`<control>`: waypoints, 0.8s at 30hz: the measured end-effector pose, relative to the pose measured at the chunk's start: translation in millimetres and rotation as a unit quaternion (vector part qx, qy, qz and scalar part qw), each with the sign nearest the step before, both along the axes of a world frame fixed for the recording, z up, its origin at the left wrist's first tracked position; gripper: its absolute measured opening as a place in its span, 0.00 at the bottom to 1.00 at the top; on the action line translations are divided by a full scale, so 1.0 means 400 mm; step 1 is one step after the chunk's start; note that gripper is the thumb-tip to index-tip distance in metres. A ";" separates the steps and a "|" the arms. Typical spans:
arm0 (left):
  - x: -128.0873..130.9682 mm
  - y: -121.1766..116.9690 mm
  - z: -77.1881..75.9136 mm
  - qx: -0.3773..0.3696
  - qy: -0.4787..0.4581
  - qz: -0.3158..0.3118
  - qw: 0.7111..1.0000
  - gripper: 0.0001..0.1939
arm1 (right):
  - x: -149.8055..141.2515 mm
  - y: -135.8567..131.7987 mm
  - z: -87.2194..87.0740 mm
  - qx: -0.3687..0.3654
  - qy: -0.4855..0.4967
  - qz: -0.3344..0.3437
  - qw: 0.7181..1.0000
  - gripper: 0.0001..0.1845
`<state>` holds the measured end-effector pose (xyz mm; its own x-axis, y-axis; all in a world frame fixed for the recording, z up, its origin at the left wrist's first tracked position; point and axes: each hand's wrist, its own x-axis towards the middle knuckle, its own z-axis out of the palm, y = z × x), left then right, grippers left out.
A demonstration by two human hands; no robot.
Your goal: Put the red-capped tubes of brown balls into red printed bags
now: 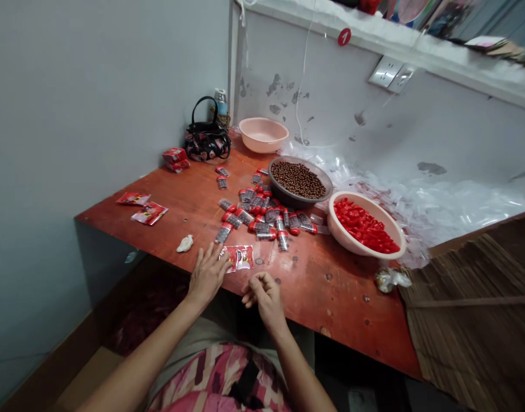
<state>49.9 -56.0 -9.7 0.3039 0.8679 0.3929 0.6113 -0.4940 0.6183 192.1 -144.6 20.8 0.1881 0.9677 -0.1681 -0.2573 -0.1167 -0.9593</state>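
Note:
My left hand (207, 273) lies flat on the red-brown table (322, 286) with fingers spread, its fingertips touching a red printed packet (240, 257). Just to the right, my right hand (264, 293) rests at the table's front edge with fingers curled in; whether anything is in them I cannot make out. Beyond the packet lies a heap of small clear tubes with red caps (262, 214), several of them filled with dark beads. A crumpled white scrap (185, 244) sits left of my left hand.
A dark bowl of brown beads (299, 181) and a pale bowl of red caps (365, 226) stand at the right. Behind are a pink basin (263, 134), a black handbag (208, 140), red packets (149, 212) at left, and a pile of clear empty tubes (438, 206).

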 end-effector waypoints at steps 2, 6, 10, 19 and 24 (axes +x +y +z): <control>0.005 0.010 -0.021 0.024 0.020 0.014 0.999 0.13 | 0.002 0.004 0.008 0.002 -0.026 0.004 1.000 0.11; 0.001 -0.002 -0.040 0.049 -0.016 0.027 0.998 0.12 | -0.001 0.028 0.012 0.020 -0.095 -0.018 0.995 0.09; 0.010 -0.039 -0.014 0.045 -0.067 -0.008 0.997 0.14 | -0.005 0.065 0.007 0.067 -0.132 -0.058 0.987 0.10; 0.064 -0.081 0.072 -0.327 -0.329 0.044 0.885 0.21 | 0.069 0.085 0.000 0.062 -0.023 -0.032 0.997 0.13; 0.089 -0.064 0.085 -0.487 -0.398 -0.029 0.777 0.12 | 0.109 0.103 0.020 0.043 -0.153 0.004 0.987 0.13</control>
